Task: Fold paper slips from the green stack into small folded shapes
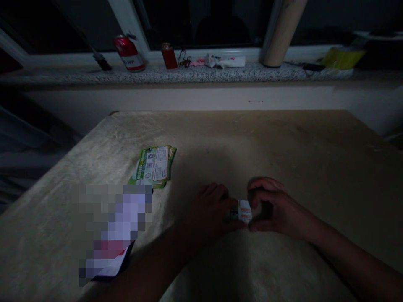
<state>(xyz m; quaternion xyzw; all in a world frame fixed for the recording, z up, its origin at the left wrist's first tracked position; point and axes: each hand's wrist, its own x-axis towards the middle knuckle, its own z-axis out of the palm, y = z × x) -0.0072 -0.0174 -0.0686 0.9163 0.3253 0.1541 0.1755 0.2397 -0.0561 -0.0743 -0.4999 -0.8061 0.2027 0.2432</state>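
Landmark: the stack of green cards (154, 165) on the table (201, 130).

Both hands are low over the table, to the right of the stack and nearer the wearer. The left hand (209, 209) is palm down, its forearm slanting in past the wearer's side of the stack; the fingers are bent, and the thumb reaches along the near edge of the small printed card (244, 211). The right hand (275, 207), farther from the stack, is curled into a C, fingers and thumb well parted, with the tips at the card's right end. The left fingers and thumb are also parted, around the card's left part. Whether either hand presses firmly on it cannot be determined in the dim light.

Materials: the table top is tan, scuffed and mottled. The stack is of flat, rectangular pieces, slightly fanned, with printed text and square codes. Nearer the wearer than the stack lies a flat object (121, 235), largely pixelated, with a dark edge. Beyond the stack runs a speckled stone sill (151, 76) bearing a glossy red can (129, 54).

The small card lies between the hands, right of the stack: white with orange lines, a dark patch at its left, partly covered.
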